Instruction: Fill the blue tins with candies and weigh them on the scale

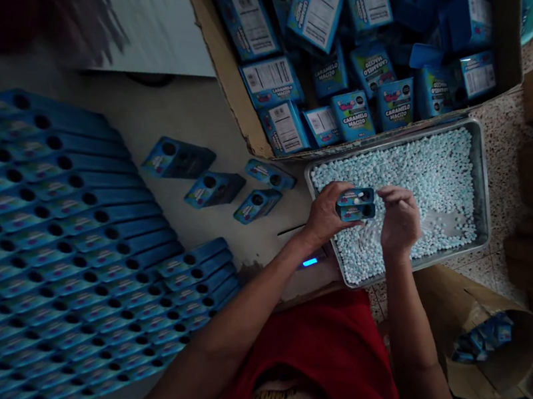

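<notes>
My left hand [325,212] grips two blue boxes [352,214] above the metal tray [484,193]. Right hand [400,222] alongside, fingers bent; whether pinching anything, I cannot tell.

Two printed blue boxes [348,211] are held side by side right of frame centre, holes facing up, above white-and-pale-blue candies [404,160].

You've got two blue boxes [356,212] in your left hand [325,212] by the left edge of the metal tray [488,197], right hand [402,222] kinda over the pellets [419,159].
</notes>
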`<state>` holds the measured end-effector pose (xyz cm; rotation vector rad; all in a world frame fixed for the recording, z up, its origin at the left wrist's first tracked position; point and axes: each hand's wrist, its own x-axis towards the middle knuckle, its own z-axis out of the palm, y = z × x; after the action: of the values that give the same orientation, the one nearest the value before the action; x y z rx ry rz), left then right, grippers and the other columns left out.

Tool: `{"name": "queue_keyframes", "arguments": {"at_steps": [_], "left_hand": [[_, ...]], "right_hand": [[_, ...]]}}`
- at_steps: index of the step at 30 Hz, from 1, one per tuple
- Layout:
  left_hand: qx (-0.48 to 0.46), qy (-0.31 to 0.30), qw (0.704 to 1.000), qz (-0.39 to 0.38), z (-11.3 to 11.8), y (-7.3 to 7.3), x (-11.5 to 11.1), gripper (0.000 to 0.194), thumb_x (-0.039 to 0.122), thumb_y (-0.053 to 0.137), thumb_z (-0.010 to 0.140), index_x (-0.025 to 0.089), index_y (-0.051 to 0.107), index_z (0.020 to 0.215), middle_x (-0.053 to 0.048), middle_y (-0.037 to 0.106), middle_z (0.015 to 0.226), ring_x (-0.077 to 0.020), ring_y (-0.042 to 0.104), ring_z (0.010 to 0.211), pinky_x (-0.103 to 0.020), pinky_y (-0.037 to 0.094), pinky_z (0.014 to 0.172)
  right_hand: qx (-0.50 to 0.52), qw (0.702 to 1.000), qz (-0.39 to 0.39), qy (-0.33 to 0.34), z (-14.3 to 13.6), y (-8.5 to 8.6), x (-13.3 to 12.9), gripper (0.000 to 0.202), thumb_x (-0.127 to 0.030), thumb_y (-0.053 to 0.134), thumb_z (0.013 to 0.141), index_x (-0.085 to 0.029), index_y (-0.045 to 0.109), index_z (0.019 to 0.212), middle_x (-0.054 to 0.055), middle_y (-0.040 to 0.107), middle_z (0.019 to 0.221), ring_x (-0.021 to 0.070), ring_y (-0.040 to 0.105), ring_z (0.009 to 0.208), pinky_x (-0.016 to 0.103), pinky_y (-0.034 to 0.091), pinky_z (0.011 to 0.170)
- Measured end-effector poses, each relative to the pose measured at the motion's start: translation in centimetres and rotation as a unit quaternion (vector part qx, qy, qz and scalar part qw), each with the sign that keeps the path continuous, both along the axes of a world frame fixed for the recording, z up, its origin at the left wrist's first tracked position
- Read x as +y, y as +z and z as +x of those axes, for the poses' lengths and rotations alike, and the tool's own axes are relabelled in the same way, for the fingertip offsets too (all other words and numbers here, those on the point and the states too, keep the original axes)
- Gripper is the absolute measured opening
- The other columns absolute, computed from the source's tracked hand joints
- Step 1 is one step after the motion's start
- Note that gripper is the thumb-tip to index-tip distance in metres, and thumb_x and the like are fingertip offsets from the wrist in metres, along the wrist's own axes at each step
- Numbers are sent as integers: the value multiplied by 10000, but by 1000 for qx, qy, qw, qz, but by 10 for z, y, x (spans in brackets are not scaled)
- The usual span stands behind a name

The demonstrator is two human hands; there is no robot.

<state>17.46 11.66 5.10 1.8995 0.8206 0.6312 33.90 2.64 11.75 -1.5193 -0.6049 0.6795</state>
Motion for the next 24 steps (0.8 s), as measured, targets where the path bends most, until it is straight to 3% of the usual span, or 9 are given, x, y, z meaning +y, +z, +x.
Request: {"name": "queue_keyframes", "arguments": {"at_steps": [2, 4, 6, 8, 12, 16, 18, 20, 24], "left_hand": [[-14, 17, 1000, -17, -7, -3, 5, 771, 522, 1014, 771, 261, 606, 1371, -85, 735, 1332, -309, 731, 1274, -433, 602, 1091], [-30, 28, 999, -35, -13, -6, 8, 812, 562, 1021, 756, 267, 591, 1378, -87, 732, 1361, -302, 732, 1294, -438, 605, 1115], [-42, 36, 997, -53, -16, -11, 9, 868, 603, 1028, 729, 273, 574, 1391, -89, 724, 1385, -297, 733, 1304, -440, 610, 1125], [-47, 43, 996, -60, -15, -15, 7, 916, 639, 1031, 704, 272, 558, 1397, -95, 715, 1403, -297, 731, 1317, -439, 612, 1130], [-13, 48, 998, -38, -11, -17, 3, 941, 671, 1039, 663, 256, 572, 1367, -96, 725, 1359, -298, 748, 1266, -419, 618, 1102], [39, 40, 998, 16, -8, -12, 3, 887, 606, 1062, 657, 244, 616, 1333, -94, 748, 1282, -321, 750, 1212, -436, 607, 1077], [60, 32, 997, 40, -7, -9, 4, 862, 572, 1072, 650, 244, 633, 1315, -97, 754, 1268, -334, 743, 1210, -449, 596, 1085], [67, 22, 996, 57, -6, -7, 6, 834, 565, 1063, 665, 241, 642, 1308, -99, 758, 1260, -337, 741, 1197, -452, 592, 1078], [85, 14, 994, 71, -4, -3, 5, 761, 595, 1001, 746, 238, 654, 1320, -104, 759, 1260, -338, 731, 1197, -454, 580, 1073]], "right_hand": [[-183, 973, -141, -22, 25, -18, -13, 334, -459, 486, 988, -252, 737, 1066, 144, 691, 1217, 343, 642, 1275, 593, 478, 1169], [-362, 880, -307, -4, 54, -42, -18, 521, -566, 551, 997, -231, 704, 1366, 205, 548, 1570, 421, 453, 1541, 667, 379, 1251], [-448, 793, -412, 31, 75, -68, -11, 757, -690, 596, 986, -227, 578, 1586, 231, 343, 1772, 483, 245, 1673, 734, 311, 1268], [-467, 765, -442, 39, 86, -90, 2, 812, -733, 619, 982, -241, 552, 1625, 236, 326, 1793, 490, 228, 1679, 755, 297, 1265], [-376, 843, -384, 20, 82, -107, 20, 519, -601, 731, 943, -206, 757, 1278, 218, 647, 1452, 415, 542, 1441, 619, 445, 1197], [-16, 950, -309, -36, 71, -83, 15, 384, -579, 810, 784, -229, 678, 875, 70, 699, 914, 283, 688, 948, 376, 561, 786], [208, 954, -214, -18, 60, -61, 10, 408, -624, 783, 760, -243, 652, 827, 41, 664, 826, 237, 654, 810, 325, 503, 645], [346, 933, -97, 7, 44, -37, 7, 396, -629, 773, 758, -257, 641, 789, 46, 667, 828, 239, 656, 814, 344, 524, 650], [331, 942, 46, -14, 9, 4, 7, 351, -579, 721, 865, -276, 629, 711, 62, 679, 901, 269, 683, 956, 441, 591, 890]]}}
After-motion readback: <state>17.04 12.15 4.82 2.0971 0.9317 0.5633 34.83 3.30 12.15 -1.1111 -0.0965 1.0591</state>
